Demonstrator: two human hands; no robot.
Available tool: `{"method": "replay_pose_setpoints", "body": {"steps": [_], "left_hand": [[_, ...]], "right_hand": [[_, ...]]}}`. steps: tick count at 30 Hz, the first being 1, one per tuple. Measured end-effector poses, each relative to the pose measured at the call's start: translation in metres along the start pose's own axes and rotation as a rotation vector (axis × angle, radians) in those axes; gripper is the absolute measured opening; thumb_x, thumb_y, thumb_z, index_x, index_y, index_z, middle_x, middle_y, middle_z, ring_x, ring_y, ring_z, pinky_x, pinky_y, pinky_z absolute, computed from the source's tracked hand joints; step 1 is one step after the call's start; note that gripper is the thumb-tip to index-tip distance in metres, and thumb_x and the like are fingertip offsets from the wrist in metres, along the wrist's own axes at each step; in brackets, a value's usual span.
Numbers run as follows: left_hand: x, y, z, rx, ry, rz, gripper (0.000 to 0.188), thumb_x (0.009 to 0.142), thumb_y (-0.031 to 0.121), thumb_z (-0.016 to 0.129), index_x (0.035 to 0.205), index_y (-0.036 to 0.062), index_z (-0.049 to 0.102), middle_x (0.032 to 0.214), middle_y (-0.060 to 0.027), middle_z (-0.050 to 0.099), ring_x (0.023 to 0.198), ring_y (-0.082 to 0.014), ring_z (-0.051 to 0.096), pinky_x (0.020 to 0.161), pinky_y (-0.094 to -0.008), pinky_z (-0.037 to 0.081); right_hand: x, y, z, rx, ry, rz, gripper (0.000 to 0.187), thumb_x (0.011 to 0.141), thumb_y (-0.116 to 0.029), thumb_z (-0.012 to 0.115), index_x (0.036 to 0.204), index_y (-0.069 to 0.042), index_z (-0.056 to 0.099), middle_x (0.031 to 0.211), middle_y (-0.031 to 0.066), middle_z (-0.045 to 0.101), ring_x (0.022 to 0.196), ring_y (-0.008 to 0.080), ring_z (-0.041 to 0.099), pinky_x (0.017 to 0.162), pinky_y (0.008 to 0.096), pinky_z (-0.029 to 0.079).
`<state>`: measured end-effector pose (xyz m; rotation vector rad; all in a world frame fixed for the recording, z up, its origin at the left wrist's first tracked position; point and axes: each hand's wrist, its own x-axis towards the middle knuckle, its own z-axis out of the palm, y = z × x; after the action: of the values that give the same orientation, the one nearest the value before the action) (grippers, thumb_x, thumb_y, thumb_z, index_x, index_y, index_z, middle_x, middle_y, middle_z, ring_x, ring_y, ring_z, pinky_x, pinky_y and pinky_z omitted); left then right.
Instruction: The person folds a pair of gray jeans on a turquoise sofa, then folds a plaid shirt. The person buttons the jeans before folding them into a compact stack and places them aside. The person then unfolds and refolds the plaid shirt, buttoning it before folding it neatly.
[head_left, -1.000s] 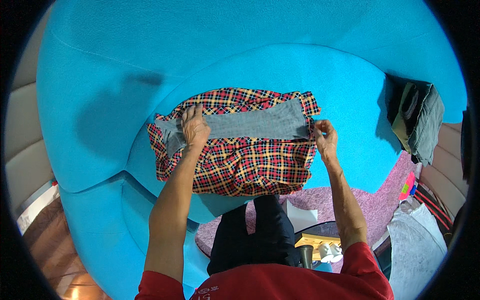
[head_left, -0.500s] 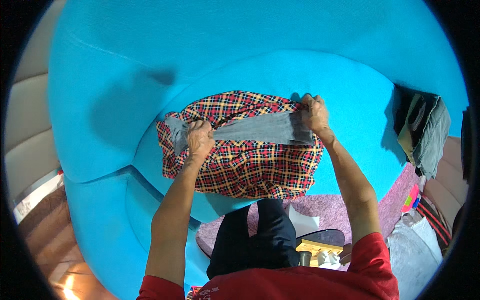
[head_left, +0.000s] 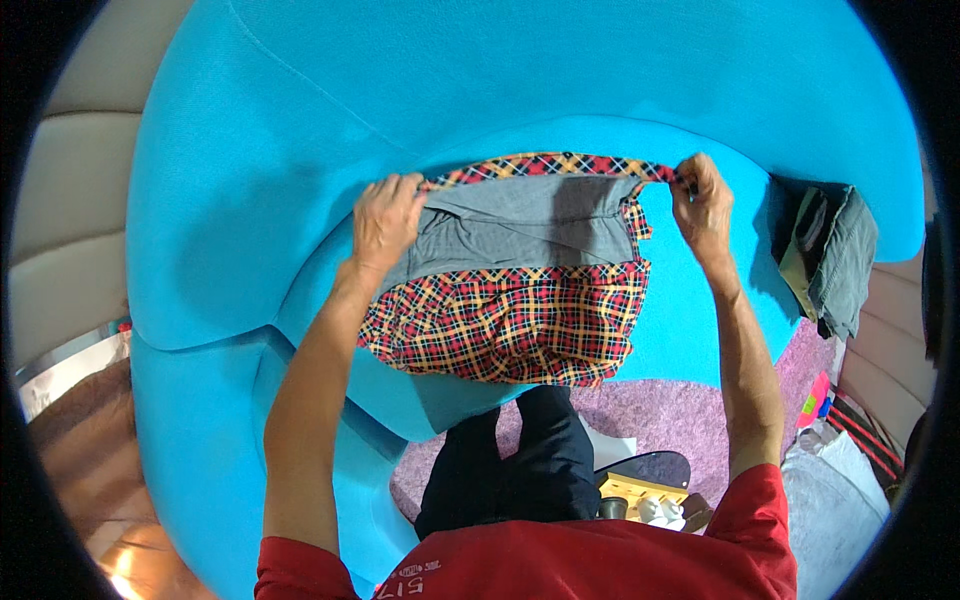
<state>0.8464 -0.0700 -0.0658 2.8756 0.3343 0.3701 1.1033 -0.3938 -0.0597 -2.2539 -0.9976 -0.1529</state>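
A red, yellow and black plaid garment [head_left: 510,325] lies across the seat of a blue sofa [head_left: 690,340]. Its far edge is drawn up and away, so a wide band of grey inner side [head_left: 520,225] shows between that edge and the plaid near half. My left hand [head_left: 388,222] is closed on the far left end of the edge. At the far right corner, my right hand [head_left: 705,205] pinches the plaid edge between thumb and fingers. The edge runs in a shallow arc between both hands. The garment's exact kind cannot be told.
Dark grey-green folded clothing [head_left: 840,260] rests against the sofa's right side. On the purple carpet [head_left: 650,410] near my legs stand a dark tray [head_left: 655,467] and a yellow wooden rack [head_left: 640,490] with white cups. Pale cloth [head_left: 830,485] lies at lower right.
Both hands have moved farther away, the right one also to the right, taking the far plaid edge with them. The narrow grey strip has become a wide grey area.
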Motion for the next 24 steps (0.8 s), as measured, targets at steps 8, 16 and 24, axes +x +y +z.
{"method": "replay_pose_setpoints", "body": {"steps": [8,16,24], "left_hand": [[-0.169,0.026,0.118,-0.063,-0.345,-0.117,0.017,0.080,-0.006,0.061,0.095,-0.0009,0.057,0.093,-0.0146,0.050,0.086,-0.0319,0.056,0.072,-0.0427,0.056],[-0.199,0.015,0.138,-0.328,-0.066,-0.639,0.022,0.093,0.027,0.059,0.093,0.0050,0.057,0.078,-0.0101,0.053,0.063,-0.0247,0.052,0.053,-0.0418,0.045],[-0.156,0.013,0.131,-0.521,-0.288,-1.231,0.065,0.082,0.049,0.068,0.120,-0.0004,0.051,0.090,-0.0135,0.061,0.080,-0.0271,0.062,0.064,-0.0462,0.054]], "right_hand": [[-0.209,0.064,0.061,-0.190,-0.266,0.208,0.022,0.070,0.004,0.060,0.086,-0.005,0.047,0.074,0.0156,0.049,0.067,0.0363,0.050,0.056,0.0455,0.044],[-0.210,0.039,0.055,0.749,-0.474,0.929,0.048,0.072,-0.018,0.078,0.109,0.001,0.052,0.095,0.0136,0.062,0.082,0.0199,0.061,0.068,0.0364,0.053],[-0.215,0.035,0.068,0.857,-0.190,1.297,0.035,0.078,-0.020,0.073,0.101,0.001,0.057,0.093,0.0156,0.062,0.079,0.0176,0.061,0.063,0.0283,0.055]]}}
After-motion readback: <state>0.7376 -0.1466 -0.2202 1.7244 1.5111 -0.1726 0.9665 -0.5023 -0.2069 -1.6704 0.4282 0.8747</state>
